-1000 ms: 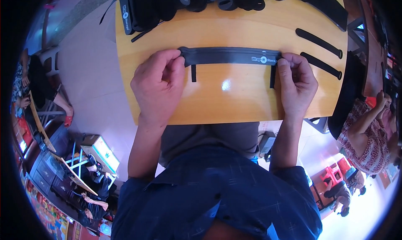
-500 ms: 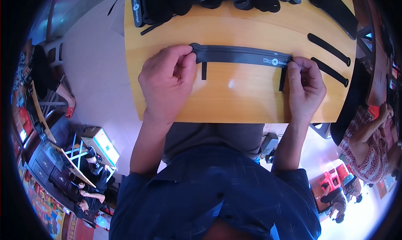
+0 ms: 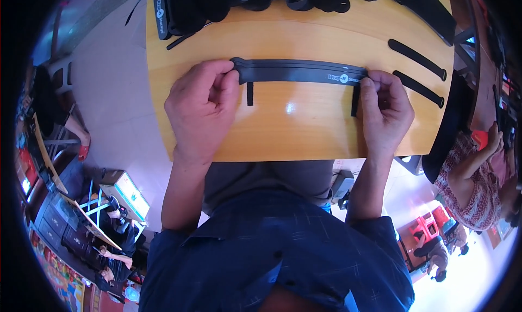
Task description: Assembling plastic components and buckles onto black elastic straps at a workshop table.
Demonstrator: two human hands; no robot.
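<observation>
A small stack of long dark grey storage straps (image 3: 293,72), with pale printing near the right end, is stretched level across the table. My left hand (image 3: 201,108) pinches its rounded left end between thumb and fingers. The other end is pinched by my right hand (image 3: 386,108), thumb on top. Two short black strips show below the stack, one by the left end (image 3: 250,93) and one by the right end (image 3: 354,101); whether they are attached to it I cannot tell.
Two black fastening straps (image 3: 417,60) lie to the right on the wooden table (image 3: 293,132). Along the far edge sits a row of bundled black and grey straps (image 3: 201,7), with a wide black piece (image 3: 424,13) at the far right. Other people sit at both sides.
The whole view has shifted slightly, so the table and hands appear further left. Both hands keep the same pinch on the straps, which look unchanged.
</observation>
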